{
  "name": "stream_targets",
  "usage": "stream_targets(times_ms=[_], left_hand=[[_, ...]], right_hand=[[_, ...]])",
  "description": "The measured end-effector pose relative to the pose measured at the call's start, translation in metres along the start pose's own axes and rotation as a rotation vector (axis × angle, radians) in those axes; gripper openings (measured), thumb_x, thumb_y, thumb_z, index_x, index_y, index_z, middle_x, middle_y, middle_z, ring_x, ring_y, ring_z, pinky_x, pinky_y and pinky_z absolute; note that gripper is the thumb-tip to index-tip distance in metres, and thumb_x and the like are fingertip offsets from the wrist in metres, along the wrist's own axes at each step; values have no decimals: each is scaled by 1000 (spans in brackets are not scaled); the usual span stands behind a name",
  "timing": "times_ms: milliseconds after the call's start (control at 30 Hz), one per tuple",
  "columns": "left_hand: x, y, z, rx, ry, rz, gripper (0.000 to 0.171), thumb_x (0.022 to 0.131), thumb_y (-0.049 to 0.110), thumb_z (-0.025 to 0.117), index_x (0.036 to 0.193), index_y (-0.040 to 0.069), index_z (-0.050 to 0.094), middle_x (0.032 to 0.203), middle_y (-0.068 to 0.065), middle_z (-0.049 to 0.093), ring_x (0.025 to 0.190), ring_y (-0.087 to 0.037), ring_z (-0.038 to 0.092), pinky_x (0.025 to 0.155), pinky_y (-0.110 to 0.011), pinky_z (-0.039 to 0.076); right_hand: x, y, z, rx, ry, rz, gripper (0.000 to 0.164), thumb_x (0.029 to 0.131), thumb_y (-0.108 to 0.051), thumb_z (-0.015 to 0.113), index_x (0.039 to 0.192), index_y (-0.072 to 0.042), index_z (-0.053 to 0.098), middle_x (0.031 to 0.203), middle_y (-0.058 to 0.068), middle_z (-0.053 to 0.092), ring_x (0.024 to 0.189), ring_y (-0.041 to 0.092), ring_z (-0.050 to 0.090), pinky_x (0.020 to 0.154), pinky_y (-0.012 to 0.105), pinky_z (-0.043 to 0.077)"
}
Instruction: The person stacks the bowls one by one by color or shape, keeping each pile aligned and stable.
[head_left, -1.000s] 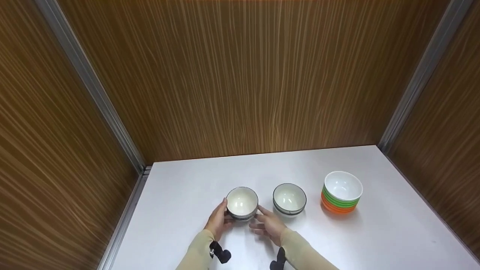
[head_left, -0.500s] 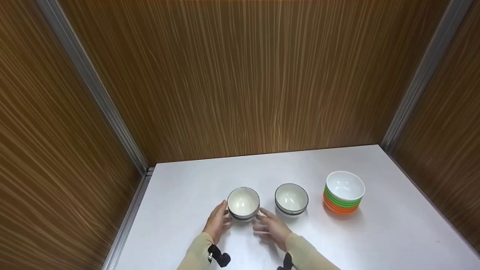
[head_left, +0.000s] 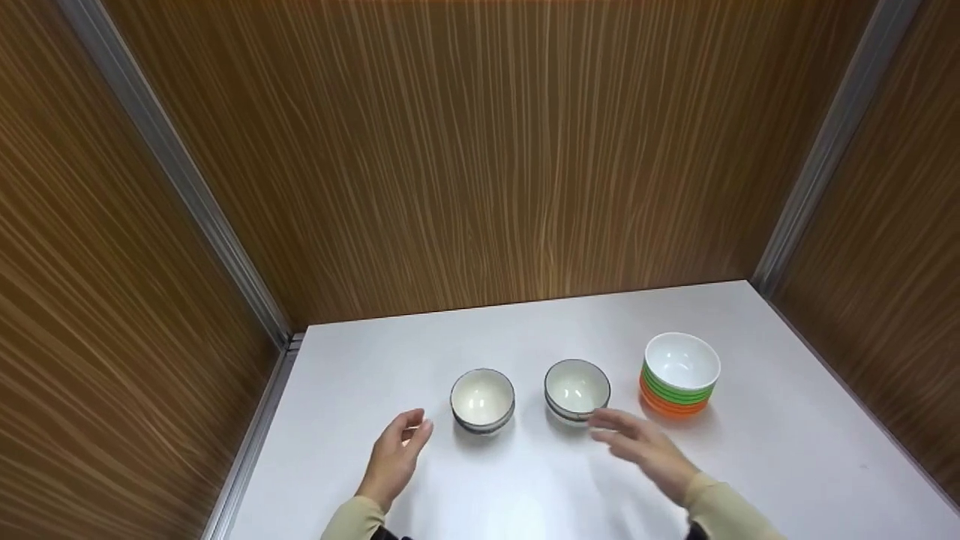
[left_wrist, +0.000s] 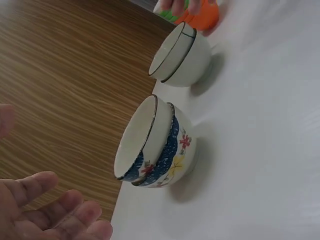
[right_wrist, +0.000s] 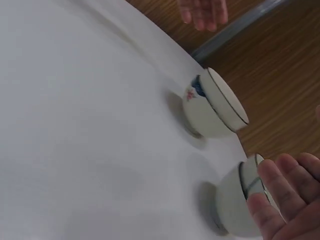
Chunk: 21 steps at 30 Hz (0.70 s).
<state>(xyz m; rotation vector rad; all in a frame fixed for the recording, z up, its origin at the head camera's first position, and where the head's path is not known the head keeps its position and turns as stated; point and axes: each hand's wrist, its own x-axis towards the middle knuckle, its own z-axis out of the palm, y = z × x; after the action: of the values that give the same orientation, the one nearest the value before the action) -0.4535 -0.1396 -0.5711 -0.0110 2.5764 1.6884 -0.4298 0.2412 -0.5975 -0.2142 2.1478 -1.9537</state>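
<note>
Two nested white bowls (head_left: 482, 400) with dark rims stand near the middle of the table; the left wrist view shows a blue band and painted flowers on these flowered bowls (left_wrist: 172, 150). My left hand (head_left: 394, 457) hovers to their left, apart from them, with loosely bent fingers and nothing held. Right of them stands a second pair of nested white bowls (head_left: 576, 386) with thin dark rims. My right hand (head_left: 645, 450) is in front of that pair and a little right, fingers extended and holding nothing. Whether its fingertips touch the bowls I cannot tell.
A stack of several bowls (head_left: 677, 375) stands at the right, white inside with green and orange outsides. The white table (head_left: 375, 360) ends at a wood-grain back panel (head_left: 480, 165). Side panels with grey metal corner posts (head_left: 832, 142) flank it.
Both hands have come away from the flowered bowls and spread apart, the left hand to the left and the right hand to the right, toward the second pair. The bowls stay in place.
</note>
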Motion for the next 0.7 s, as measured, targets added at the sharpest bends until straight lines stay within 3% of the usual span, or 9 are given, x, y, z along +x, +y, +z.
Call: stream_targets(times_ms=[167,300,400,500,600,700], left_hand=[[-15,-7,-9,189,40,59,70,83,60,50,128,7,47,125,-10,48,113,-26,46,94,-45,41],[-26,-9,-9,403,82,159,70,82,62,49,127,9,47,127,-9,47,117,-28,45,96,-47,39],[-31,-6,-6,573,138,265,73,79,66,50,128,11,46,129,-9,44,120,-29,41,97,-47,38],[-34,-4,-2,721,213,421,81,75,70,51,130,10,46,132,-12,42,122,-29,38,97,-48,37],[-37,-3,4,804,269,571,92,69,75,51,132,9,45,134,-14,40,123,-31,36,98,-51,34],[-40,-5,13,851,277,650,100,65,80,50,136,11,41,138,-16,36,127,-34,30,99,-57,28]], right_hand=[[-23,-6,-39,-6,102,-74,49,93,-17,52,135,2,35,133,19,44,119,29,45,99,36,36],[-39,-12,-63,-215,214,-143,48,92,-19,56,132,1,41,130,17,48,118,28,46,92,24,42],[-49,-14,-76,-443,291,-199,51,89,-25,60,131,-2,44,130,14,49,118,29,44,95,36,42],[-56,-14,-81,-605,363,-243,59,84,-29,66,134,-7,43,133,14,46,122,33,39,95,55,36],[-59,-11,-81,-695,401,-290,73,77,-31,73,138,-13,39,139,16,38,125,38,32,94,62,30],[-57,-5,-76,-808,405,-347,87,71,-38,77,143,-18,32,144,15,30,130,39,23,96,69,18]])
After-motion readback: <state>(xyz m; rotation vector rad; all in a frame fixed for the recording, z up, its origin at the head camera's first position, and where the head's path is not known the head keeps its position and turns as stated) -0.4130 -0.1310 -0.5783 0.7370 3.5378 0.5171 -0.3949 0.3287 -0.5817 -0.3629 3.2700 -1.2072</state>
